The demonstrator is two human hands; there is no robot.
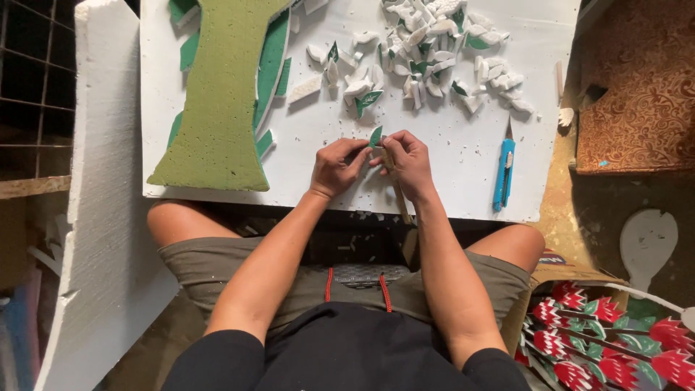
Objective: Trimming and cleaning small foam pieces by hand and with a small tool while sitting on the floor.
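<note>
Your two hands meet near the middle of the white foam board (463, 159) that lies across your lap like a bench. Your left hand (337, 166) and your right hand (409, 163) both pinch a small green leaf piece (376, 136), which sticks up between them at 12 o'clock from your thumbs. The fingers (355, 153) of each hand are closed together on the leaf, with no gap showing. Your right hand also holds a thin wooden stick (397, 190) that runs down toward 6 o'clock. It looks like you are joining the leaf to the stick, so the step calls for a firm, steady pinch and small, careful moves. At 12 o'clock from your hands lies a pile of white and green foam bits (427, 54). At 3 o'clock rests a blue craft knife (504, 174). At 10 o'clock lies a big green foam shape (221, 94). Red paper flowers (601, 340) sit at 5 o'clock.
</note>
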